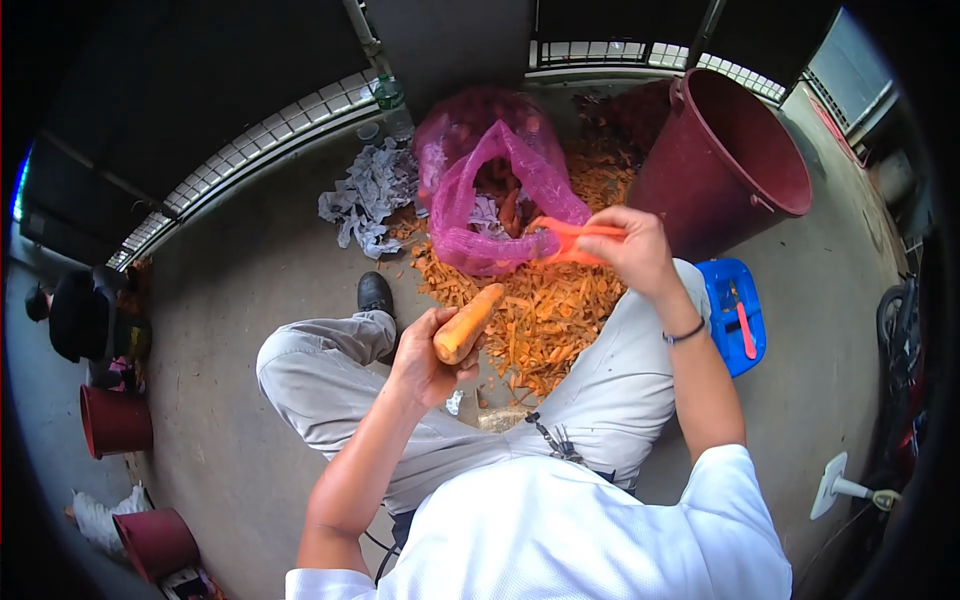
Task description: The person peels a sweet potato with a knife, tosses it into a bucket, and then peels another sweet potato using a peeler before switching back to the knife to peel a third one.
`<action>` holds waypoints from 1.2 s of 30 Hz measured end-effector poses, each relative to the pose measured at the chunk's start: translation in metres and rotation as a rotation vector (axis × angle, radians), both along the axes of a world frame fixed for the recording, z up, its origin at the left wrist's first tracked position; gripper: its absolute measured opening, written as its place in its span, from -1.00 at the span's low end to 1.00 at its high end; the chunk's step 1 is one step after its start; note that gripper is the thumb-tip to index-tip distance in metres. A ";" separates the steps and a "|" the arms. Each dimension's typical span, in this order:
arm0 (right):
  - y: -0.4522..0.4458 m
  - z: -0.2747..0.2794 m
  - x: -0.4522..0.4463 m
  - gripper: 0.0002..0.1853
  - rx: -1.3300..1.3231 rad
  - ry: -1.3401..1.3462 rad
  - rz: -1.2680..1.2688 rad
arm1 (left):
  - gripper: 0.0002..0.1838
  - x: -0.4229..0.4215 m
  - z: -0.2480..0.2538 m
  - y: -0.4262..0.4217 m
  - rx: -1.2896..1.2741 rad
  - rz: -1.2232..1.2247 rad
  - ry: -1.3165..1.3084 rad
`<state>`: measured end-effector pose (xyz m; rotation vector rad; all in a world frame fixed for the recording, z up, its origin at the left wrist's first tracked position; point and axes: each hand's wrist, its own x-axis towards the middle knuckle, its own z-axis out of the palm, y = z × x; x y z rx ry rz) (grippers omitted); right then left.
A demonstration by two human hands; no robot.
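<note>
My left hand (427,360) is wrapped round an orange carrot (470,322), whose surface looks partly peeled and whose tip points up and to the right. Up and to the right of it, my right hand (632,250) grips an orange peeler (572,241), somewhat smeared by motion and apart from the carrot. Beneath both hands lies a heap of orange peelings (545,325) on the floor. Just behind the peeler is an open pink mesh bag (470,215) with carrots and crumpled paper inside.
A large dark red bin (700,165) leans at the back right. A blue plastic stool (757,310) with a pinkish tool on it is beside my right knee. Crumpled paper (372,195) and a bottle (393,105) are behind left. Red buckets (115,422) line the left wall.
</note>
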<state>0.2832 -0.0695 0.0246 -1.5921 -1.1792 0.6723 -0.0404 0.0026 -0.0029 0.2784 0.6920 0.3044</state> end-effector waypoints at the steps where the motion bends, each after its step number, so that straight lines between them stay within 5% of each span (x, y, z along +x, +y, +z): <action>1: -0.004 0.006 -0.019 -0.83 0.022 0.197 0.138 | -0.58 0.004 -0.004 -0.002 0.001 0.034 0.054; 6: -0.026 0.029 -0.092 -0.79 -0.059 0.266 0.395 | -0.58 0.025 0.012 -0.014 0.136 0.064 0.197; 8: -0.026 0.037 -0.095 -0.78 -0.077 0.117 0.373 | -0.57 0.020 0.015 -0.015 0.151 0.040 0.209; 14: -0.009 0.015 -0.067 -0.78 -0.063 0.247 0.388 | -0.59 0.007 0.005 -0.015 0.200 0.014 0.122; 16: 0.006 -0.001 -0.018 -0.79 -0.109 0.020 0.248 | -0.61 0.001 0.005 -0.008 0.221 -0.018 0.107; 18: 0.017 -0.028 0.029 -0.75 -0.358 -0.602 -0.009 | -0.59 -0.010 0.005 -0.003 0.133 -0.054 0.006; 19: 0.014 -0.023 0.033 -0.75 -0.349 -0.607 -0.011 | -0.60 -0.011 0.008 -0.002 0.176 -0.068 0.071; 22: 0.012 -0.008 0.016 -0.76 -0.248 -0.367 -0.128 | -0.62 -0.005 -0.001 -0.002 0.189 -0.015 0.190; 24: 0.001 0.009 -0.016 -0.77 -0.061 0.132 0.199 | -0.64 0.001 -0.012 0.001 0.103 0.033 0.205; 26: -0.011 0.022 -0.050 -0.77 -0.108 0.319 0.323 | -0.65 0.003 -0.011 0.000 0.089 0.018 0.174; 36: -0.022 0.041 -0.093 -0.74 -0.063 0.150 0.336 | -0.64 0.004 0.005 -0.016 0.294 0.063 0.074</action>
